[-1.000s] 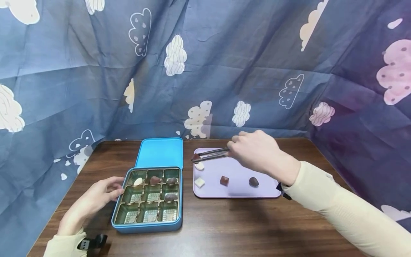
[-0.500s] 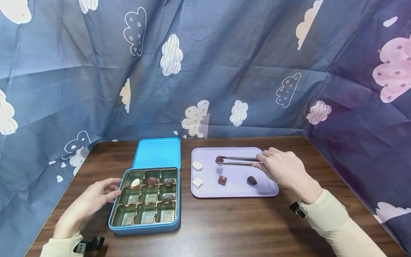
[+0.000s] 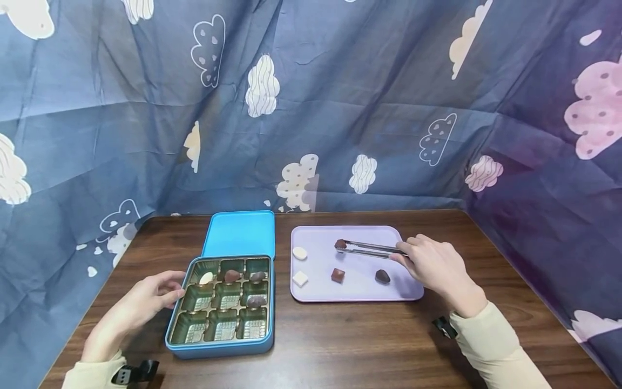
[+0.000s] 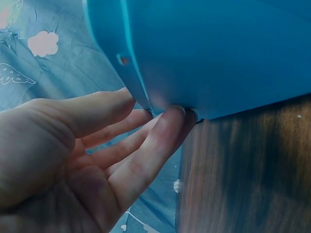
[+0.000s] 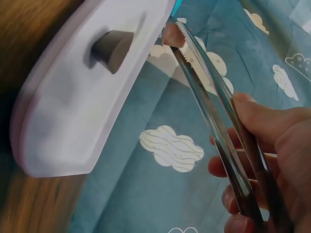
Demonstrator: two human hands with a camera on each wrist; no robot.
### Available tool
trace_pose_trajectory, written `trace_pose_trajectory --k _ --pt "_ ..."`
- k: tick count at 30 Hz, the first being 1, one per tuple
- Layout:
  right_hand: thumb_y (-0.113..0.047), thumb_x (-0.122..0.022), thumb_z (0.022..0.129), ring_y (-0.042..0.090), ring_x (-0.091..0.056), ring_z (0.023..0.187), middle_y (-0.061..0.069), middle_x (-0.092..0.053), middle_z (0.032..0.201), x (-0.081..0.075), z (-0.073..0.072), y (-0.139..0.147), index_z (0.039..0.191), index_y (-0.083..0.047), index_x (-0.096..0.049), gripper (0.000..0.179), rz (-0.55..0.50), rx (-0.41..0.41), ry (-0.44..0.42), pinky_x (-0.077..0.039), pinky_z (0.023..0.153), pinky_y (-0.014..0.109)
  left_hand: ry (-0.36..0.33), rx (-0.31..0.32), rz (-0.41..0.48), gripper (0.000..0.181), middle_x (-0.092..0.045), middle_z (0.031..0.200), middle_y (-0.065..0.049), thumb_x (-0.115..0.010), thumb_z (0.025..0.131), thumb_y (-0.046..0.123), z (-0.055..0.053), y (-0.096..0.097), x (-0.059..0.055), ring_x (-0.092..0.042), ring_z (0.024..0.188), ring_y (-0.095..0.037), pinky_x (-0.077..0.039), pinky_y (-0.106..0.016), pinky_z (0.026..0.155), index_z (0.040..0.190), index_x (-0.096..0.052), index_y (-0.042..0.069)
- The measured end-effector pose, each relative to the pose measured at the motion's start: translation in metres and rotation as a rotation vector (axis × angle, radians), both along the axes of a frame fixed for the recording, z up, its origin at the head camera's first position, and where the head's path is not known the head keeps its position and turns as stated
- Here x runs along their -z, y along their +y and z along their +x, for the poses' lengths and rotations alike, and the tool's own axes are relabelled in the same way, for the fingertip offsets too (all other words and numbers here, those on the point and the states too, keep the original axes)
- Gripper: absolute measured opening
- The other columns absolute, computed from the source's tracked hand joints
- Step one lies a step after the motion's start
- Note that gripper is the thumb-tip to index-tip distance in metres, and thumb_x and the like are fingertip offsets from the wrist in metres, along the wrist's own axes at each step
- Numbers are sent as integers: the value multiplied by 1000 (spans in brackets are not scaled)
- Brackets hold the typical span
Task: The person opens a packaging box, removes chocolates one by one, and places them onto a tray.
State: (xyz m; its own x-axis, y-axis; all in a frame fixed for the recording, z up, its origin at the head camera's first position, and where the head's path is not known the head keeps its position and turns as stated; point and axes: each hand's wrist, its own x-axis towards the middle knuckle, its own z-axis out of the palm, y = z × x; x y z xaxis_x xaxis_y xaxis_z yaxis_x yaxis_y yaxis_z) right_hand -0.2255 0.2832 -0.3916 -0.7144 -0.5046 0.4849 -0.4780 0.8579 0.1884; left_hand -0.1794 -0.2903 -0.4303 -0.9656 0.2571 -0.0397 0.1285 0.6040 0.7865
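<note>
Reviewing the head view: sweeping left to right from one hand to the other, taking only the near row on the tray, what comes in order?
Left hand → blue tin → white square piece → brown square piece → dark piece → right hand.

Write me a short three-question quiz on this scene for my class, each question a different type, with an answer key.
1. The tongs in the right hand grip: A) a white piece; B) a brown piece; C) nothing.
2. True or false: the lid of the blue box is open.
3. How many of the box's compartments hold a piece?

Key: 1. B. 2. True. 3. Four.
</note>
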Motion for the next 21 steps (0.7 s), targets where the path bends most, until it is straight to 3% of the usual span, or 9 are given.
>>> trace_pose_trajectory --k 12,21 --pt "-35 -75 85 23 -59 66 -4 -55 67 5 0 -4 75 -19 -61 23 7 15 -69 -39 37 40 5 -4 -10 40 -65 100 -13 -61 95 3 0 1 0 -66 85 -21 -57 -28 69 128 -49 -14" --pt "-36 -74 85 24 -61 67 -2 -58 68 12 -3 -6 77 -17 -62 23 27 5 -46 -43 39 42 -6 -11 -14 40 -65 101 -14 -61 95 4 -2 1 0 -67 86 -23 -57 -28 68 129 -49 -14"
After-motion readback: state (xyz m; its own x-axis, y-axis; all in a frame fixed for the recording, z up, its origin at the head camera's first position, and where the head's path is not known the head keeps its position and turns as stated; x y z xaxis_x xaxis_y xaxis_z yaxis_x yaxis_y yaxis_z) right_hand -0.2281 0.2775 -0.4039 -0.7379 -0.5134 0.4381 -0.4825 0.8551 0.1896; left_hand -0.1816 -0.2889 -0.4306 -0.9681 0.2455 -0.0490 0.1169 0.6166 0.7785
